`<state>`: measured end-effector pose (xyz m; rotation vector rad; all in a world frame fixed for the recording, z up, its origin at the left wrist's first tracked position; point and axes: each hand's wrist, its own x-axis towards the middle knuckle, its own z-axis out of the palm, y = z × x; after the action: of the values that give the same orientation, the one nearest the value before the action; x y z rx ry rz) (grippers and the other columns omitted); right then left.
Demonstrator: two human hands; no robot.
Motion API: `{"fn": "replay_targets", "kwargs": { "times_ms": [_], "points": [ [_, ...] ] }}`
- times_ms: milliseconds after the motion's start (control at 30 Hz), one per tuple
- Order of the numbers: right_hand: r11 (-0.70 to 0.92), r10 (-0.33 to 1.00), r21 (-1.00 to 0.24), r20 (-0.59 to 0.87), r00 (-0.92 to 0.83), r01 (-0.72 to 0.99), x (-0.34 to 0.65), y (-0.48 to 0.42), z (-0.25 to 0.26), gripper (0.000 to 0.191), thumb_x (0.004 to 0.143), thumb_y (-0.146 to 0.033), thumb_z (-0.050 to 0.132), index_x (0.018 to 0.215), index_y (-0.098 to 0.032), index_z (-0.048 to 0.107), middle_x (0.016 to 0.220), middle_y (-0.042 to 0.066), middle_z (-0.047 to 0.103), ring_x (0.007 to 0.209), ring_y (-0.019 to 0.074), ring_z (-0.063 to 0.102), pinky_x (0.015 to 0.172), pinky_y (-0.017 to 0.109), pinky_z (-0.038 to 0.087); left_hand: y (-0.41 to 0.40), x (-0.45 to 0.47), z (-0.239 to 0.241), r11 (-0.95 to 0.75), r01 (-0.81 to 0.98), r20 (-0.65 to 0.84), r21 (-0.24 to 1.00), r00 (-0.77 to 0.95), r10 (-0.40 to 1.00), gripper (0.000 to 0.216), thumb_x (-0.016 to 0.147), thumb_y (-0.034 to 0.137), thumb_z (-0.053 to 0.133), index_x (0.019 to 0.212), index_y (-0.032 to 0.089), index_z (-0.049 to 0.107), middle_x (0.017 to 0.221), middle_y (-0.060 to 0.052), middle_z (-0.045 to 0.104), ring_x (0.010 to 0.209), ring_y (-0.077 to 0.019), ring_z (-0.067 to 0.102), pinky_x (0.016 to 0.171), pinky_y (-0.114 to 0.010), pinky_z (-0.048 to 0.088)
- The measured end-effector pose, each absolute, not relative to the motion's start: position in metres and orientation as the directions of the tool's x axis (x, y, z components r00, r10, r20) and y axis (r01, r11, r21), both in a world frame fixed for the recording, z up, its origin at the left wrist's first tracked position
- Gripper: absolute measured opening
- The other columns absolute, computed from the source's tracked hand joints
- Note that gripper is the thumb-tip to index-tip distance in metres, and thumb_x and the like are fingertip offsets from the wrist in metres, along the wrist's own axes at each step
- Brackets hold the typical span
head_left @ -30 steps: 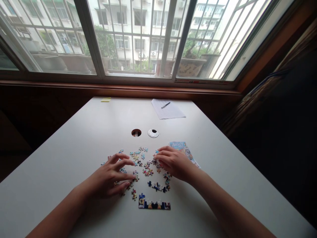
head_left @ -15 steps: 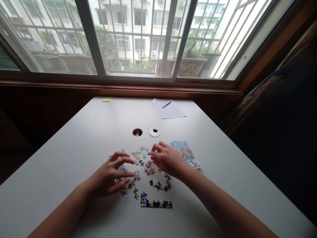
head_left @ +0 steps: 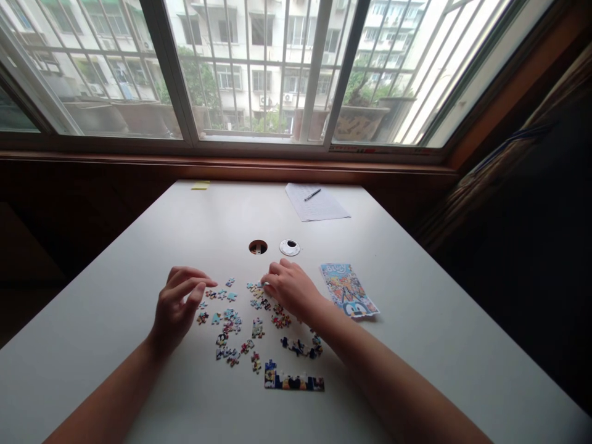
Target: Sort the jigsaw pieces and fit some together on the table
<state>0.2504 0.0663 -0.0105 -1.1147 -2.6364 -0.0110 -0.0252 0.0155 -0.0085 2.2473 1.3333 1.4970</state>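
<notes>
Several small loose jigsaw pieces (head_left: 231, 324) lie scattered on the white table (head_left: 139, 259) in front of me. A joined strip of pieces (head_left: 294, 382) sits nearest to me. My left hand (head_left: 176, 305) hovers at the left edge of the scatter, fingers curved and apart, holding nothing. My right hand (head_left: 289, 288) rests on the far side of the scatter, fingertips bent down onto pieces there; what they pinch, if anything, is hidden. A colourful printed picture card (head_left: 348, 288) lies just right of my right hand.
A sheet of paper (head_left: 317, 203) with a pen (head_left: 312, 195) lies at the table's far side. A round cable hole (head_left: 258, 247) and its white cap (head_left: 289, 247) sit mid-table. A yellow sticky note (head_left: 200, 185) is at the far left edge. A barred window runs behind.
My left hand has drawn back to the left, uncovering pieces it lay over. My right hand has slid left and away from me, off the picture card.
</notes>
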Motion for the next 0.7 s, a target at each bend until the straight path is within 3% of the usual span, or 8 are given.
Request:
{"fn": "replay_targets", "kwargs": {
  "times_ms": [700],
  "points": [
    [0.646,0.763,-0.273,0.206,-0.613,0.713,0.2492,0.0576,-0.0097,0.007,0.097,-0.018,0.062,0.103,-0.016,0.066,0.109,0.01,0.065,0.101,0.0229,0.054,0.084,0.034,0.042,0.0157,-0.0242,-0.0124,-0.599,0.574,0.649,0.558,0.148,0.747,0.027,0.099,0.022,0.052,0.087,0.023,0.076,0.09,-0.005,0.067,0.096,-0.0225,0.057,0.085,-0.04,0.049]
  ]
}}
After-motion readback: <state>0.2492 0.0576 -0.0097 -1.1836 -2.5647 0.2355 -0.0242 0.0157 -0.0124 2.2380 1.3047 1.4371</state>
